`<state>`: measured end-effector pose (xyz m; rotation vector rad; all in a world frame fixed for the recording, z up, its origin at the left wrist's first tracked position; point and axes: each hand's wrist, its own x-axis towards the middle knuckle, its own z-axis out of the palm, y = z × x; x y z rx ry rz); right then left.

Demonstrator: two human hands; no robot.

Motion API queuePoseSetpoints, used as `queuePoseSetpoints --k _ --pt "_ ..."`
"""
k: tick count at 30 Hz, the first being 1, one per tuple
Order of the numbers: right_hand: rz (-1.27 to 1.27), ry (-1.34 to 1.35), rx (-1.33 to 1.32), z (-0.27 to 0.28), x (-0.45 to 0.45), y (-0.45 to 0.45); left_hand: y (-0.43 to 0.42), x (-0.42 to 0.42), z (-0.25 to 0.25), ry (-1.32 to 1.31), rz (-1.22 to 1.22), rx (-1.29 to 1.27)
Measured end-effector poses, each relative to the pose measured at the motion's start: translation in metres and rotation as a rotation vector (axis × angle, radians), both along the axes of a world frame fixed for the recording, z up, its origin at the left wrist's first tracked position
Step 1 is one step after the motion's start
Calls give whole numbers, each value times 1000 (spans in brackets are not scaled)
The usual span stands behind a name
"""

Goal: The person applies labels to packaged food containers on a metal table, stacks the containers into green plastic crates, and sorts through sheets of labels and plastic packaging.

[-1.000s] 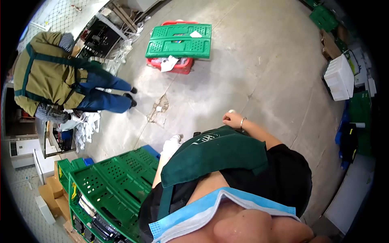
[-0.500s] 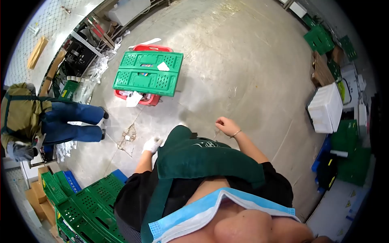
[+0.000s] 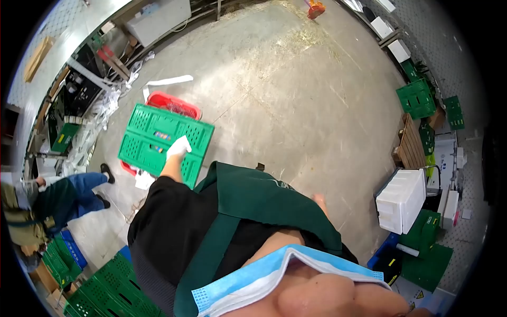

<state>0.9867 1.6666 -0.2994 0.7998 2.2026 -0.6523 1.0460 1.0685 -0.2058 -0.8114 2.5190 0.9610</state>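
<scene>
Over the green crate is the gloved left hand, whether spread or pinching I cannot tell.

Grey concrete floor ahead of the left hand, bright sheen, yellowish litter far off, I see long pale workbench beyond that hand, white scraps strewn along its foot, white box, wooden slats out past the right hand.
</scene>
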Motion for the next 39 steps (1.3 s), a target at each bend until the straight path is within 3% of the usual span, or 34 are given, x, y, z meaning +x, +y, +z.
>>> queuePoseSetpoints --k 1,2,4,6,9,10,12,13,14,15,16,17,18,19,20,21,23,26,28,29,31,32,33,35,36,39 --pt "-72 -13 8 5 -12 21 3 -72 -39 31 39 71" --pt "-137 -40 19 1 -19 47 13 -142 -45 62 -155 -13" --pt "-183 -95 27 -6 -46 69 64 -238 22 345 -302 -17" --pt "-157 -170 28 -20 -87 77 88 -320 39 415 -427 -61" --pt "29 -253 20 -45 -183 74 90 -386 54 375 -366 -79" --pt "99 -264 24 -48 -226 71 78 -399 29 441 -306 -35" --pt "222 -244 47 -48 -331 55 44 -401 -23 241 -120 -100" --pt "285 -204 74 -47 -393 43 18 -389 -55 151 -152 -172" --pt "354 -143 103 -43 -458 25 -10 -372 -99 -91 -84 -185" --pt "418 -29 123 -41 -529 -1 -42 -347 -138 -265 67 -6" --pt "444 123 118 -38 -599 -36 -86 -295 -268 -183 359 75" --pt "437 290 63 -35 -668 -78 -84 -286 -215 -226 652 174" --pt "416 524 -47 16 -712 -148 -92 -279 -179 -388 337 16" --pt "301 575 -195 5 -773 -191 -92 -276 -145 -194 376 56" --pt "453 609 -172 31 -810 -244 -96 -266 -146 -214 109 -164" --pt "329 621 -422 42 -839 -296 -101 -256 -149 -218 -134 -423" --pt "340 620 -636 48 -883 -391 -100 -273 -119 -436 -57 -316" --pt "592 511 -748 26 -900 -508 -140 -313 -131 -579 3 -126" --pt "922 224 -566 28 -897 -556 -185 -356 -145 -627 -71 -74" --pt "1072 89 -456 42 -897 -574 -213 -382 -150 -629 -163 -101" --pt "1054 -58 -378 27 -926 -592 -271 -443 -150 -489 -291 -289" --pt "980 -55 -351 26 -944 -597 -293 -484 -123 -99 59 -416" --pt "906 -47 -327 23 -968 -601 -330 -517 -139 261 258 -347" --pt "645 73 -396 10 -1014 -606 -381 -599 -116 483 883 468" --pt "578 97 -402 6 -1037 -608 -394 -640 -80 386 785 151" --pt "505 116 -388 11 -1098 -638 -419 -722 -47 581 923 234"
